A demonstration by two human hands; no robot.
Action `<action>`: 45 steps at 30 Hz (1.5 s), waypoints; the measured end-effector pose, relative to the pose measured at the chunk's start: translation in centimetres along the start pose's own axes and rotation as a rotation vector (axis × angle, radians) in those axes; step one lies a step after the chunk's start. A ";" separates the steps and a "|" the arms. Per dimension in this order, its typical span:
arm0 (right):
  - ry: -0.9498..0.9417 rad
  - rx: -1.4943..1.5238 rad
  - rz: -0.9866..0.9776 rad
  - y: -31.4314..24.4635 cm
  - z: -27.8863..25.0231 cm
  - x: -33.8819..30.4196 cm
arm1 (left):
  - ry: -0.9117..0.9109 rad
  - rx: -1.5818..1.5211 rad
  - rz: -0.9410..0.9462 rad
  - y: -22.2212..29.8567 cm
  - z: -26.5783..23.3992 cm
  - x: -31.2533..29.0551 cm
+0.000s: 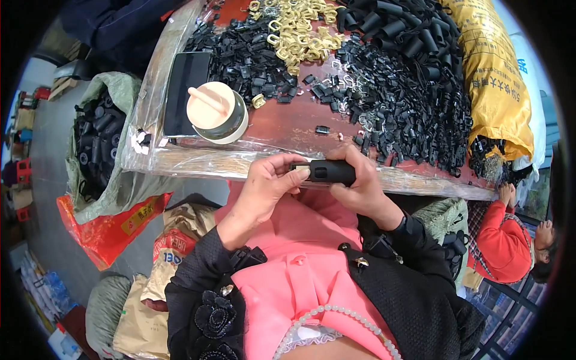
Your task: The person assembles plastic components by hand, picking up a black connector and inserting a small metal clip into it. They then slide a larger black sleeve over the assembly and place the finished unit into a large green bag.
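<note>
Just in front of the table edge, my right hand (365, 187) is wrapped round a black plastic tube-shaped part (335, 171) with a slot in its side. The part lies level, pointing left. My left hand (267, 185) pinches at its left end, where a small pale-gold piece (303, 168) shows between thumb and fingers. How far that piece sits inside the tube is hidden. Beyond my hands, one loose black clip (322, 129) lies on the red tabletop (276, 123).
Heaps of small black clips (402, 108), gold metal loops (300, 30) and black tubes (414, 36) cover the far table. A lidded jar (215, 111) stands by a dark tablet (180, 90). Sacks stand left; a yellow sack (498, 78) lies right, near another person (507, 243).
</note>
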State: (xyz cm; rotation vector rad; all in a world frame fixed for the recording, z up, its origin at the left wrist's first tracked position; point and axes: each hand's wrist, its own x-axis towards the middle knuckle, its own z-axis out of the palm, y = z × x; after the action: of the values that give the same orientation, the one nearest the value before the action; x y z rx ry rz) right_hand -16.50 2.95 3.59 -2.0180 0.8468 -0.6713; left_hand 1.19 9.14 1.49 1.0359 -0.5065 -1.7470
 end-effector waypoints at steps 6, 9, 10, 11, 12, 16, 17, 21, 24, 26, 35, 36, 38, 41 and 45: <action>0.098 0.040 -0.011 0.5 1.2 -0.4 | 0.027 -0.093 -0.114 0.5 0.3 0.5; 0.093 0.074 0.027 0.7 1.1 -0.3 | 0.046 0.019 -0.103 0.4 0.4 0.6; 0.083 0.092 0.044 0.8 1.1 -0.2 | 0.060 0.071 -0.094 0.4 0.4 0.6; 0.108 0.093 0.037 0.9 1.3 -0.1 | 0.047 0.092 -0.090 0.3 0.7 0.6; 0.120 0.122 0.072 1.1 1.5 -0.1 | 0.040 0.115 0.004 0.2 1.1 0.6; 0.112 0.175 0.133 1.0 1.8 0.0 | 0.010 0.128 0.210 -0.5 1.6 0.6; 0.073 0.161 0.132 1.0 1.6 0.0 | 0.003 0.090 0.222 -0.6 1.6 0.8; -0.025 0.016 -0.062 1.4 0.7 0.3 | -0.004 -0.061 0.248 -0.6 1.3 1.0; -0.078 0.040 -0.164 1.8 0.2 0.7 | -0.029 -0.146 0.227 -0.5 1.2 1.1; -0.134 0.227 -0.177 2.0 0.0 0.9 | -0.070 -0.205 0.171 -0.6 1.1 1.1; -0.152 0.697 -0.160 2.0 1.2 2.2 | -0.203 -0.232 0.090 -0.7 1.4 1.7; -0.131 0.757 -0.141 2.0 1.5 2.1 | -0.172 -0.245 0.090 -0.8 1.4 1.7; -0.089 0.874 -0.101 2.0 1.9 2.0 | -0.111 -0.272 0.089 -1.0 1.5 1.8; -0.038 0.899 -0.087 2.1 2.1 2.2 | -0.104 -0.294 0.077 -0.8 1.9 2.0; 0.007 0.925 -0.073 2.2 2.1 2.3 | -0.092 -0.309 0.070 -1.1 2.2 2.0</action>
State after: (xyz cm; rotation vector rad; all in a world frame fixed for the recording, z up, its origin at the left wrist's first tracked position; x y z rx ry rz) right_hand -14.27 1.33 0.98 -1.2041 0.3438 -0.8989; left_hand -1.47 7.47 1.09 0.7145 -0.3121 -1.7501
